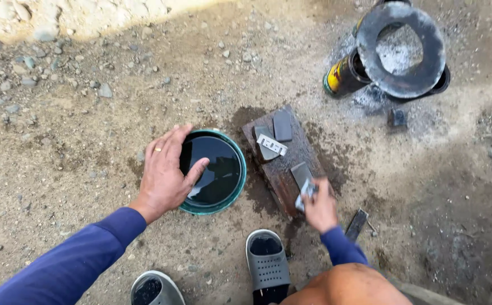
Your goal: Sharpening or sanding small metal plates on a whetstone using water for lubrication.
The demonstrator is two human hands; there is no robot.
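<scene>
Roughly upright, wet plank (284,169), long axis near-to-far, right hand (319,209) atop.

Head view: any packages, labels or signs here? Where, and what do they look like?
Labelled can: top right, lying under the dark metal ring; cylindrical, with a yellow, red and green printed wrap.
Small white tag-like piece: on the wet plank; rectangular, with dark marks.
No screens.

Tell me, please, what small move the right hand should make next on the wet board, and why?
Probably draw the small metal piece in the right hand back along the sharpening stone: it already sits on the stone, and the left hand rests on the water bowl.
</scene>
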